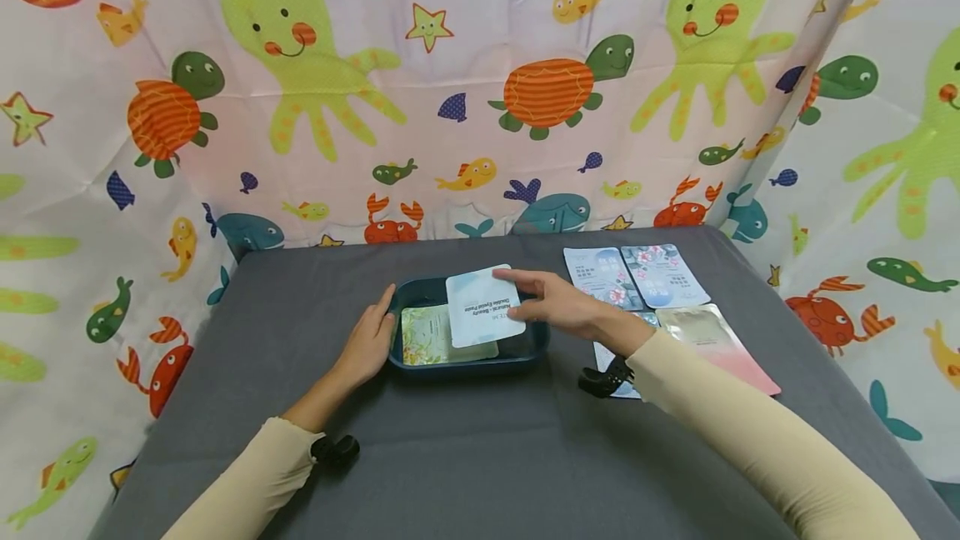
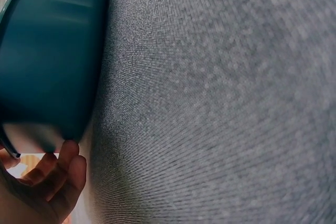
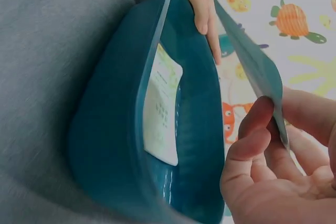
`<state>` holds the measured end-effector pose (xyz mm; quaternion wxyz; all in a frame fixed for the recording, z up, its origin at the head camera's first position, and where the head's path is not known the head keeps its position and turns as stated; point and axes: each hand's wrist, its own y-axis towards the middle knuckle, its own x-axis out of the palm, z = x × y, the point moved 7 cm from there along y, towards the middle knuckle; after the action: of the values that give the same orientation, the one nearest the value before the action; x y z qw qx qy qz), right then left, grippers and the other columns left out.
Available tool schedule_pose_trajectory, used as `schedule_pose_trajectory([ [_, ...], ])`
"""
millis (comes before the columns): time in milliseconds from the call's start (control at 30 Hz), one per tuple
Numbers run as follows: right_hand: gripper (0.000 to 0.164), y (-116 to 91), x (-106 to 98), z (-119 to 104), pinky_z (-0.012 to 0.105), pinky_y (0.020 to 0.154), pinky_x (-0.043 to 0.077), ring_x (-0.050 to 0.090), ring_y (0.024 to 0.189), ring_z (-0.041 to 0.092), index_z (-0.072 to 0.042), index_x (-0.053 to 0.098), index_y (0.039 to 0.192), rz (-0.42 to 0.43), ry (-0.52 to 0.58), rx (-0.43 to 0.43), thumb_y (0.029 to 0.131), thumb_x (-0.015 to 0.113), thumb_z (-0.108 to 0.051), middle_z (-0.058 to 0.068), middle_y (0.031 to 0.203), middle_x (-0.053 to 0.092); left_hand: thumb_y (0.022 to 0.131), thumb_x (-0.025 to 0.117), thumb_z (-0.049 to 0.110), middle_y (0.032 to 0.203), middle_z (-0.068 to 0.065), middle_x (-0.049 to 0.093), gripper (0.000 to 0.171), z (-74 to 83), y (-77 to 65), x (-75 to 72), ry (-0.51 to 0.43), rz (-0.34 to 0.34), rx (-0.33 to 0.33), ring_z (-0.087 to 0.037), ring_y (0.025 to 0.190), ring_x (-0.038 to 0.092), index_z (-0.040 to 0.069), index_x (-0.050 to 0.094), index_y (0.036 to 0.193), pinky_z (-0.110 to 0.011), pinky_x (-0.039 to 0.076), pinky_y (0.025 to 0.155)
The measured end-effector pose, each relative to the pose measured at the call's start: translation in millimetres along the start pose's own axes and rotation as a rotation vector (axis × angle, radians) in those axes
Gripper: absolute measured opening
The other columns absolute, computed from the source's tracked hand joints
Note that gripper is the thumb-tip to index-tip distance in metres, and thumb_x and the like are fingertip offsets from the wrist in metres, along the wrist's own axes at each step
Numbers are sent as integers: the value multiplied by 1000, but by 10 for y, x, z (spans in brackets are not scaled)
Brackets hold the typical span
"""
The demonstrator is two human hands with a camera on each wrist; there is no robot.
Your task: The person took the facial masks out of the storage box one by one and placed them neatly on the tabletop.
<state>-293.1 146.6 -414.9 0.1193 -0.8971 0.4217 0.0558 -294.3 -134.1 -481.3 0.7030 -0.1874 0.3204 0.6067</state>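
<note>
A dark teal plastic bin (image 1: pixel 468 368) stands on the grey table. My left hand (image 1: pixel 369 336) grips its left end, with fingertips (image 2: pixel 68 150) against the outer wall in the left wrist view. Inside the bin lies a green-and-white packet (image 1: pixel 423 336), partly covered from above. My right hand (image 1: pixel 558 301) pinches a pale blue packet (image 1: pixel 480 307) by its right edge; the print on it reads "Double Eyelid Paste". In the right wrist view this thin packet (image 3: pixel 254 59) is held edge-on above the bin's opening, between thumb and fingers.
To the right lie two blue floral packets (image 1: pixel 600 273) (image 1: pixel 663 273) and a pink-and-silver pouch (image 1: pixel 716 344). Another blue packet (image 1: pixel 603 355) is partly under the right forearm. A curtain (image 1: pixel 465 73) printed with sea animals encloses the table's back and sides.
</note>
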Motion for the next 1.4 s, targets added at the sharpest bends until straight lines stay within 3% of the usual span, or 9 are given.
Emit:
schedule_pose_trajectory([
  [400, 71, -544, -365, 57, 26, 95, 53, 64, 119, 8, -15, 33, 159, 47, -5, -21, 97, 65, -10, 17, 159, 41, 111, 33, 17, 137, -26, 50, 54, 26, 13, -4, -4, -7, -1, -35, 113, 50, 9, 20, 162, -50, 39, 93],
  [500, 69, -669, -451, 115, 30, 99, 52, 62, 125, 16, -16, 34, 159, 73, -36, -1, 97, 65, -14, 16, 161, 39, 111, 33, 17, 137, -26, 50, 54, 37, 16, -6, -4, -8, 2, -36, 113, 50, 10, 20, 163, -50, 39, 93],
  [567, 69, -747, -498, 158, 36, 105, 48, 53, 137, 24, -18, 35, 159, 91, -52, 18, 97, 66, -16, 13, 164, 33, 110, 34, 16, 138, -27, 50, 54, 41, 17, -10, 4, 0, 8, -37, 115, 50, 8, 21, 162, -52, 40, 95],
  [700, 68, -896, -566, 250, 44, 109, 45, 43, 144, 35, -19, 35, 159, 109, -70, 43, 98, 65, -19, 12, 167, 26, 109, 34, 15, 137, -28, 51, 54, 40, 19, -16, 6, 12, 16, -38, 116, 51, 4, 23, 161, -53, 40, 96],
  [867, 68, -1089, -647, 404, 32, 102, 50, 61, 127, 15, -18, 33, 160, 107, -54, 90, 99, 64, -21, 15, 167, 27, 110, 34, 16, 136, -26, 52, 54, 32, 27, -11, 9, 6, 8, -35, 113, 51, 7, 23, 162, -50, 40, 94],
  [1000, 67, -1270, -726, 526, 25, 99, 49, 65, 118, 6, -15, 32, 160, 112, -45, 118, 100, 62, -20, 18, 166, 27, 111, 33, 17, 134, -24, 52, 54, 25, 26, -1, 24, -5, -4, -32, 108, 50, 10, 20, 163, -47, 40, 90],
  [1200, 63, -1554, -832, 698, 18, 94, 49, 50, 124, -9, -11, 38, 157, 140, -135, 96, 100, 63, -20, 22, 165, 26, 111, 33, 19, 135, -23, 52, 54, 17, 15, 6, 30, -10, -29, -31, 108, 50, 12, 20, 163, -46, 39, 89],
  [1267, 63, -1637, -849, 778, 16, 78, 51, 54, 113, -10, -9, 38, 157, 133, -130, 102, 100, 63, -19, 19, 161, 36, 110, 33, 19, 134, -23, 52, 54, 16, 14, 0, 35, -7, -28, -31, 108, 50, 11, 20, 163, -45, 39, 89],
  [1400, 63, -1769, -837, 958, 20, 73, 50, 64, 103, -1, -4, 33, 158, 78, -94, 122, 101, 59, -14, -3, 145, 59, 111, 32, 19, 130, -22, 53, 54, 23, 6, -18, 33, -4, -28, -30, 103, 50, 12, 20, 163, -43, 39, 86],
])
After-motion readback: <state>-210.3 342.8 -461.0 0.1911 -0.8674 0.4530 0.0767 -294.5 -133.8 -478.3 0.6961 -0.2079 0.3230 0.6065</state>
